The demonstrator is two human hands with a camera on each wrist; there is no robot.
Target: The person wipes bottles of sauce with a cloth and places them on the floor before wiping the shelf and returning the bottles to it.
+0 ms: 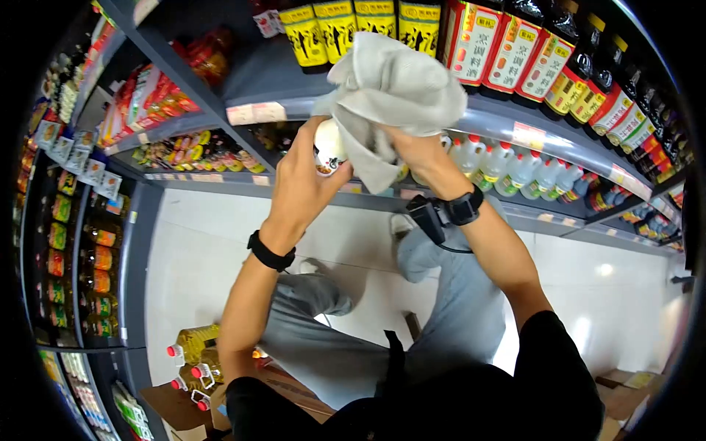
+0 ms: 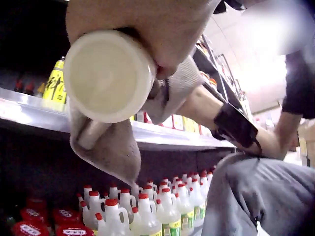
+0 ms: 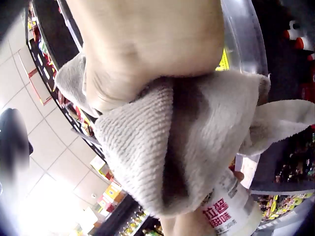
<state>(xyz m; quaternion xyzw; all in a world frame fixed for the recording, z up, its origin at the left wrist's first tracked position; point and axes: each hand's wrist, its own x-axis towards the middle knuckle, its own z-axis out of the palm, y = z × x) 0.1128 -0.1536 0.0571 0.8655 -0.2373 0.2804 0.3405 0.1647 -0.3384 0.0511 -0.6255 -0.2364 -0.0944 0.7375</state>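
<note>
Up in front of the shelf, my left hand (image 1: 296, 187) grips a white sauce bottle (image 1: 328, 145) around its side. The bottle's round pale base (image 2: 106, 76) faces the left wrist camera. Dark red lettering shows on the bottle's side (image 3: 229, 206) in the right wrist view. My right hand (image 1: 421, 156) holds a bunched grey-white towel (image 1: 401, 84) against the bottle's other end, which the folds hide. The towel's ribbed weave (image 3: 142, 142) shows close up, and one loose corner (image 2: 108, 152) hangs below the bottle.
Yellow-labelled packs (image 1: 338, 29) and dark red-labelled bottles (image 1: 474, 44) line the shelf ahead. Its metal edge (image 1: 294, 110) runs just behind the hands. White red-capped jugs (image 1: 518, 173) fill the lower shelf. Cooking oil jugs (image 1: 195, 345) stand on the floor at left beside cardboard (image 1: 173, 404).
</note>
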